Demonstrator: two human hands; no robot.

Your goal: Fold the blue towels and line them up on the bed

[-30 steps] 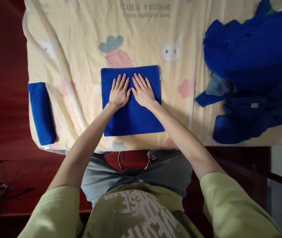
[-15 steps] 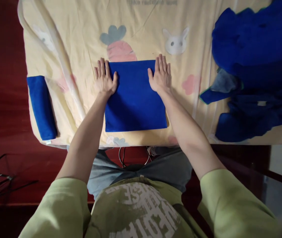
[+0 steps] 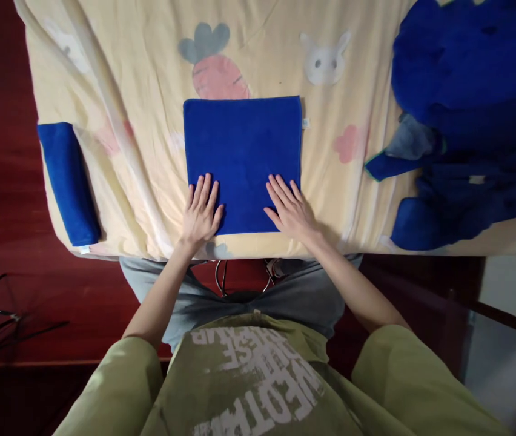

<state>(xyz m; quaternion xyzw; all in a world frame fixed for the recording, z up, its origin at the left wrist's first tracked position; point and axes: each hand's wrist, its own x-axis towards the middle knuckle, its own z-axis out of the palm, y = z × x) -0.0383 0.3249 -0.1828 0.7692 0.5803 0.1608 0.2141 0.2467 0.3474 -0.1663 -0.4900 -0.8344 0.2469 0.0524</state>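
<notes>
A square blue towel [image 3: 243, 142] lies flat on the bed-like surface in front of me, a small white tag sticking out at its right edge. Resting on its lower left corner is my left hand [image 3: 202, 212], palm down with the fingers stretched out. My right hand [image 3: 291, 209] lies flat on the lower right corner, fingers spread. Neither hand grips the cloth. Whether the towel is one layer or folded I cannot tell for sure.
A rolled or folded blue towel [image 3: 71, 184] sits at the left edge of the cream sheet [image 3: 144, 79]. Heaped at the right are crumpled blue cloths [image 3: 471, 79] with a greyish-blue piece [image 3: 410, 138]. A thin black metal frame [image 3: 10, 315] stands at lower left.
Both hands have slid from the towel's far corners toward me, down to its near corners. The tag at the right edge now shows. The view has shifted slightly.
</notes>
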